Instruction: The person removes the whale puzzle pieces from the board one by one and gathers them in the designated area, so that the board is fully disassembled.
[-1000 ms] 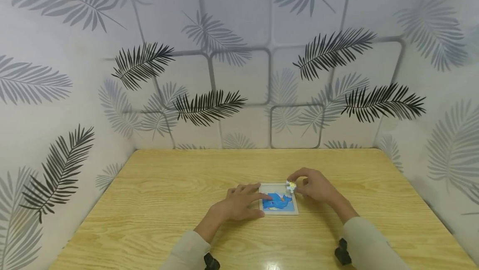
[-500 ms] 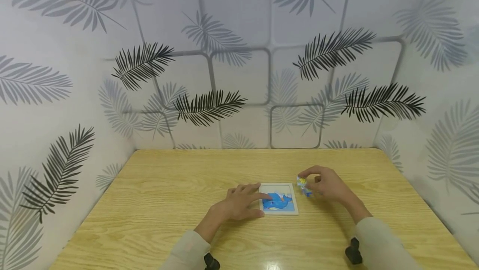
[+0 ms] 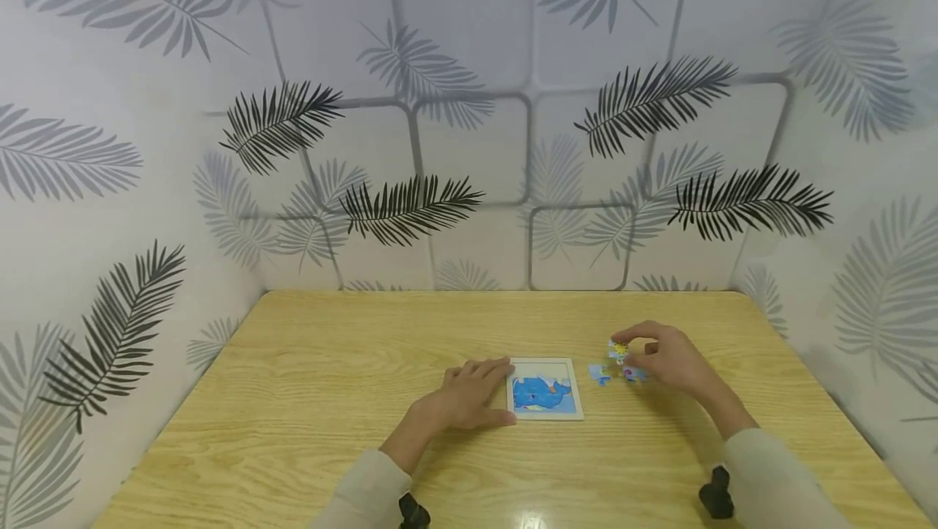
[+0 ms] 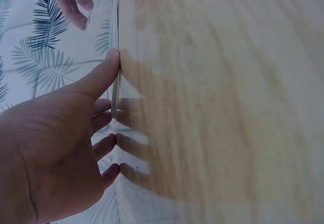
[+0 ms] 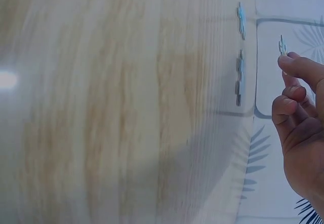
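My left hand (image 3: 469,395) rests on the table at the left edge of a white-framed jigsaw puzzle (image 3: 576,407). Its thumb touches the near left corner and the fingertips lie by the far left one; the left wrist view has the puzzle edge-on as a thin board (image 4: 116,27) against the thumb. Blue whale pieces fill the lower part, and a pale strip shows above them. To the right, my right hand (image 3: 670,356) pinches a jigsaw piece (image 3: 619,348) with a yellow patch between thumb and forefinger. The right wrist view has this piece (image 5: 282,46) raised off the table.
Loose blue jigsaw pieces (image 3: 600,373) lie on the wooden table (image 3: 352,350) right of the puzzle, below the raised piece; the right wrist view shows them edge-on. A leaf-patterned wall (image 3: 476,146) stands behind the table. Dark devices (image 3: 716,493) sit at both sleeves.
My right hand has moved right, away from the puzzle, with the pinched piece. Loose pieces now show on the table beneath it. My left forefinger has drawn back off the whale picture.
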{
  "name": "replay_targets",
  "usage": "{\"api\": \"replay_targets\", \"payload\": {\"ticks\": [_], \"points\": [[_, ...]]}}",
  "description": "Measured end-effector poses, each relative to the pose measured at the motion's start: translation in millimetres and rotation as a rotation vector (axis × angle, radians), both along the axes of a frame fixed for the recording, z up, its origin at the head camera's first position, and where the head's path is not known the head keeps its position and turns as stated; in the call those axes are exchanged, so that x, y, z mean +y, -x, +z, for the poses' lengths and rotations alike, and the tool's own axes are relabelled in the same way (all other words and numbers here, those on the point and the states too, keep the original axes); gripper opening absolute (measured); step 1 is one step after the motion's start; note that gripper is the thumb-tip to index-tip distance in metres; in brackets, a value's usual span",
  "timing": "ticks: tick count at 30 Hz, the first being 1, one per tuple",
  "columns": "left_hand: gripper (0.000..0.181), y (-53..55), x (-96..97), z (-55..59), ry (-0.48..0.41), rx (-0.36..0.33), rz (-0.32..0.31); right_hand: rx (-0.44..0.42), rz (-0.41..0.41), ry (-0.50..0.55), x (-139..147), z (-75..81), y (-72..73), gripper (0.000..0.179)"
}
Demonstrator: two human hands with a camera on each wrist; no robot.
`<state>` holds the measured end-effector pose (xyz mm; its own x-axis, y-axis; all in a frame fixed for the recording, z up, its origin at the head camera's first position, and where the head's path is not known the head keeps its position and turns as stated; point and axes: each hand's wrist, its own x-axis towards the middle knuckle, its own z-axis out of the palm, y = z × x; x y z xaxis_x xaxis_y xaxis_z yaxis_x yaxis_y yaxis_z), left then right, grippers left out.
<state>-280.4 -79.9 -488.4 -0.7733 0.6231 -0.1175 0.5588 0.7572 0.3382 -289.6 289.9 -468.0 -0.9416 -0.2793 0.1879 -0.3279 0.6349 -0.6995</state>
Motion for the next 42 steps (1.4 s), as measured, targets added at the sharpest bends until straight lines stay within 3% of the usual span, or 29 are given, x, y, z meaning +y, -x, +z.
{"api": "replay_targets", "payload": {"ticks": [11,20,24,30,42], "points": [[0.080,-2.5,0.3,7.6,-0.005,-0.015,0.010,0.016,-0.037,-0.011,28,-4.7,-6.2,0.030],[0.080,-0.9,1.0,6.1,0.003,-0.008,0.013,-0.086,-0.080,0.045,51,-9.4,-8.4,0.032],[0.080,-1.2,1.2,6.3,0.010,-0.013,0.015,-0.087,-0.090,0.004,58,-10.4,-11.7,0.030],[0.081,-1.7,1.1,6.5,0.017,-0.015,0.020,-0.083,-0.079,-0.060,67,-14.1,-13.7,0.029],[0.079,-2.0,-0.4,6.7,0.012,-0.013,0.009,-0.193,-0.026,-0.002,71,-18.7,-13.3,0.030]]}}
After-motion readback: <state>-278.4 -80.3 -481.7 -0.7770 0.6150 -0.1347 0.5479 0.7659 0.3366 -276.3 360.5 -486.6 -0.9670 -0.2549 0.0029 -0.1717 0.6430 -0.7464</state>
